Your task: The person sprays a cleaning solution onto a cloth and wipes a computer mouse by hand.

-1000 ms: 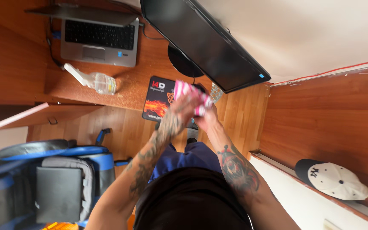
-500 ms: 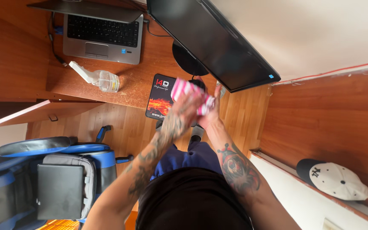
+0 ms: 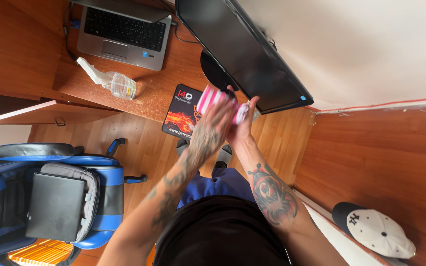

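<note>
A pink-and-white striped cloth (image 3: 209, 98) is bunched between both my hands, over the desk's edge just below the black monitor (image 3: 245, 51). My left hand (image 3: 212, 129) lies over the cloth and covers most of it. My right hand (image 3: 244, 123) presses against the cloth's other side, fingers pointing up. Something small and dark (image 3: 229, 91) peeks out above the cloth; I cannot tell what it is. A black mouse pad with a flame print (image 3: 181, 112) lies right beside my hands.
On the wooden desk (image 3: 159, 88) stand a grey laptop (image 3: 120, 35) and a clear spray bottle (image 3: 108, 81) lying on its side. A blue-and-grey chair (image 3: 50, 197) stands at the left. A white cap with a dark brim (image 3: 375, 231) rests on a ledge at the lower right.
Both hands and the cloth have risen slightly toward the monitor's lower edge. My right hand's fingers have straightened upward. The view has tilted a little.
</note>
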